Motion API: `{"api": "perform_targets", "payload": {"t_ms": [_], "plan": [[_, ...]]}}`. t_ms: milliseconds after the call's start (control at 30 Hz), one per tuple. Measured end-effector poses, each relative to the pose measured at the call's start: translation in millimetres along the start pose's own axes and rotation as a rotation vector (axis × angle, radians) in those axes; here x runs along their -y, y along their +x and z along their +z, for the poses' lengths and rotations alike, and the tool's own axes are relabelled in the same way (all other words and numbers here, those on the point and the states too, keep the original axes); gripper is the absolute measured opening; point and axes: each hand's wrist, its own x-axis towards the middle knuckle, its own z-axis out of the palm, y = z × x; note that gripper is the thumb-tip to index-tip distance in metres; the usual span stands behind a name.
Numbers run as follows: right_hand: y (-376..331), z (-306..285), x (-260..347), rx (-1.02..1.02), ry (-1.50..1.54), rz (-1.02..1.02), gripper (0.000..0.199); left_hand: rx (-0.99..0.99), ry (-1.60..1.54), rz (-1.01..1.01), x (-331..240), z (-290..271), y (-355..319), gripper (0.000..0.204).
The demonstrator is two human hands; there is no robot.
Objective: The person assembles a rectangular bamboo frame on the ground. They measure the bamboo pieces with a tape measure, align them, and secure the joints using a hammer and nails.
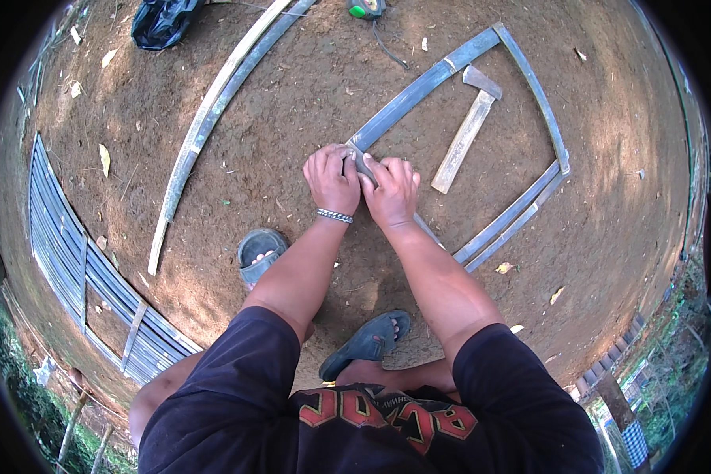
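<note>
A four-sided frame of grey, weathered slats, apparently split bamboo, (407, 101) lies on the dirt in front of me. Both hands meet at its near left corner. My left hand (332, 180), with a chain bracelet at the wrist, has its fingers curled on the corner from the left. From the right, my right hand (393, 189) is closed on the same place, its thumb close to the left one. A dark slat end (363, 166) shows between the thumbs; the fingers hide the joint itself. Inside the frame lies a hatchet (468, 138) with a pale wooden handle.
Two long slats (205, 118) lie left of the frame. Farther left is a slatted panel (79, 253). A tape measure (366, 8) and a black plastic bag (162, 24) sit at the far side. My sandalled feet (371, 340) stand close below my arms.
</note>
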Motion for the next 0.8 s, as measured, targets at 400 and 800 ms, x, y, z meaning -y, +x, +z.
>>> {"api": "perform_targets", "payload": {"t_ms": [400,800], "plan": [[0.0,-1.2,0.8,0.004,-0.008,0.005,0.040,-0.008,-0.015,-0.009,-3.2,-0.6,1.6,0.013],[0.1,0.3,0.5,0.000,-0.008,0.004,0.038,-0.024,-0.008,-0.003,-1.1,1.7,0.6,0.016]]}}
